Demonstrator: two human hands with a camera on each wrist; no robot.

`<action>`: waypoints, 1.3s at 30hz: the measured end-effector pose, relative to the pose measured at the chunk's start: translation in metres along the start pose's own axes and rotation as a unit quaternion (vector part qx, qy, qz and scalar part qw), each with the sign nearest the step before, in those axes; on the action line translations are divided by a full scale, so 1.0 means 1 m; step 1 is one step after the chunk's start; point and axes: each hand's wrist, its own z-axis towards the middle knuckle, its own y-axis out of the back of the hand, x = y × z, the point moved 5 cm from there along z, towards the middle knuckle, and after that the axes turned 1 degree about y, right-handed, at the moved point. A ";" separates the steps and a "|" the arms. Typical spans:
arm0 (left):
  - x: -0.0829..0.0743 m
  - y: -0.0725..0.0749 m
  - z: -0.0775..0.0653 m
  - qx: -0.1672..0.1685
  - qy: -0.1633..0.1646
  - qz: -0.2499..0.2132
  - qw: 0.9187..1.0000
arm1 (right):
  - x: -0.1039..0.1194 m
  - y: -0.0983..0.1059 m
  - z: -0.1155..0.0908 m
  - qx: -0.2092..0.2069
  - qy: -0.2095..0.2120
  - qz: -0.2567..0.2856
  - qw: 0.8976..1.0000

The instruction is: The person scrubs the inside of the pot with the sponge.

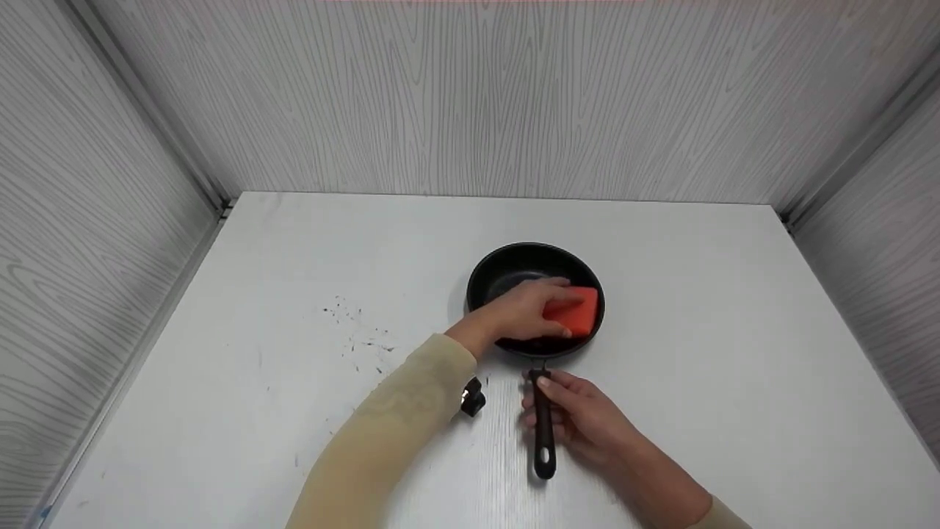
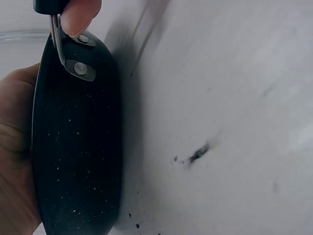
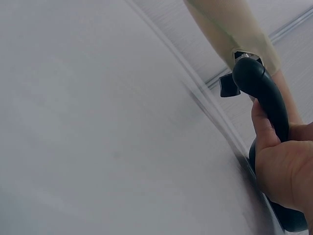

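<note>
Two finger grips | left hand: pinching rectangular orange-red sponge inside round black frying pan | right hand: clasping long dark handle

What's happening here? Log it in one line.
left hand: grips red sponge inside black pan | right hand: holds pan handle | white tabletop: dark marks left of pan

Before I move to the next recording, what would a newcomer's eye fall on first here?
Probably the bright orange-red block, held by the left hand inside the black pan, toward its right side. The pan itself also stands out against the white tabletop, the right hand gripping its handle on the near side. Then come dark specks left of the pan.
</note>
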 end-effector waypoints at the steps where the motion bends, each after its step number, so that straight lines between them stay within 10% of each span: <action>1: 0.000 0.000 0.001 -0.001 0.000 0.003 1.000 | 0.000 0.000 0.000 -0.002 -0.001 0.002 1.000; 26: 0.000 0.001 0.019 -0.070 0.028 0.061 0.995 | -0.001 0.001 0.000 -0.014 -0.009 -0.013 1.000; 39: 0.001 0.004 0.021 -0.038 0.045 0.071 0.996 | -0.001 0.002 0.000 -0.018 -0.010 -0.011 1.000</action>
